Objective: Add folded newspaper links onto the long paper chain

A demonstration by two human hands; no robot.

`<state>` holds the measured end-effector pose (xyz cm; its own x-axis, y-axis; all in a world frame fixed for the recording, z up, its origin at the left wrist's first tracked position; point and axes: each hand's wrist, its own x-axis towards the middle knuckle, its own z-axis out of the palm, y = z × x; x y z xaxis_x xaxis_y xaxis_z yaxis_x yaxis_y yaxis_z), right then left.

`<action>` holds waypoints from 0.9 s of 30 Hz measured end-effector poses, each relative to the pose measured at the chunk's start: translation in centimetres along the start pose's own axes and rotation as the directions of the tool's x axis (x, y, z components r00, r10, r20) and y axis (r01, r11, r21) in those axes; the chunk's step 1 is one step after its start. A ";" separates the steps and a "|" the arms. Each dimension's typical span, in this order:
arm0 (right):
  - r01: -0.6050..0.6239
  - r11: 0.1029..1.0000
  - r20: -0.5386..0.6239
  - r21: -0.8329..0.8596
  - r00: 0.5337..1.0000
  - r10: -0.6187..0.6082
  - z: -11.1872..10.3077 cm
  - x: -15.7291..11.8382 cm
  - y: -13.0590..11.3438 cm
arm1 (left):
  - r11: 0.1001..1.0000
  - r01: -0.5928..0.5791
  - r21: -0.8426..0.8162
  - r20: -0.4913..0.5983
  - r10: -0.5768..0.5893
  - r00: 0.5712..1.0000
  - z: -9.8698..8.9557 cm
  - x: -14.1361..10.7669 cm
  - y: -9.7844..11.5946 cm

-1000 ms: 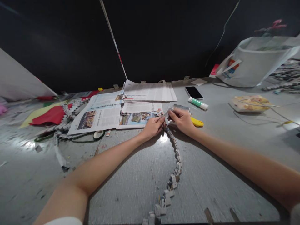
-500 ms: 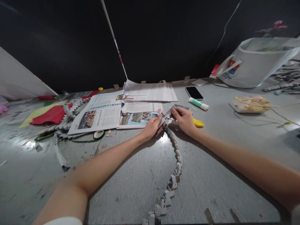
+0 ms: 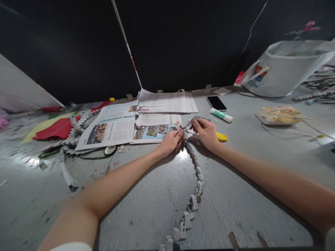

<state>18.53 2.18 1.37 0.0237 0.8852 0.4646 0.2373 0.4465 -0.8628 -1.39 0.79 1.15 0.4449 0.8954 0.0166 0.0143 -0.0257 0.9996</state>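
A chain of folded paper links (image 3: pixel 198 172) curves over the grey table from its front edge up to my hands. My left hand (image 3: pixel 171 142) pinches the far end of this chain. Close beside it, my right hand (image 3: pixel 204 132) has its fingers closed on a thin paper strip (image 3: pixel 188 124) that meets the chain's end. The fingertips hide exactly where strip and chain join. Printed newspaper pages (image 3: pixel 154 132) lie just beyond my left hand, and a yellow object (image 3: pixel 221 136) is partly behind my right hand.
Behind my right hand lie a glue stick (image 3: pixel 221 115) and a phone (image 3: pixel 216 103). To the right are a plastic-wrapped packet (image 3: pixel 280 115) and a white bag (image 3: pixel 284 69). Newspaper (image 3: pixel 112 127), red paper (image 3: pixel 56 129) and a tape roll (image 3: pixel 110 150) are on the left.
The strip between my hands has shifted a little, and the fingers of my left hand have closed in nearer its tip. The chain on the table lies as before.
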 end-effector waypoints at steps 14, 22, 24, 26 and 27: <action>-0.123 0.984 0.255 0.127 0.963 0.088 0.3 -0.1 -0.3 | 0.988 -0.089 0.129 0.027 0.087 0.996 -0.3 -0.2 -0.6; -0.219 0.960 0.223 0.175 0.958 0.178 0.3 0.4 0.8 | 0.984 -0.063 0.169 -0.016 0.067 0.998 -0.3 -0.3 -0.1; -0.199 0.957 0.112 0.210 0.978 0.179 0.3 0.6 1.5 | 0.986 -0.058 0.153 -0.033 0.064 0.997 -0.4 -0.4 0.0; -0.182 0.956 0.046 0.229 0.983 0.177 0.4 0.6 1.9 | 0.988 -0.057 0.140 -0.053 0.065 0.996 -0.3 -0.5 0.1; -0.177 0.956 0.028 0.232 0.984 0.175 0.4 0.6 2.0 | 0.989 -0.057 0.137 -0.067 0.066 0.996 -0.3 -0.6 0.2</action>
<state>18.63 3.66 -0.16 0.0374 0.9530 0.3006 -0.0027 0.3009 -0.9536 -1.95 0.39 1.34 0.3838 0.9195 0.0844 0.1116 -0.1369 0.9843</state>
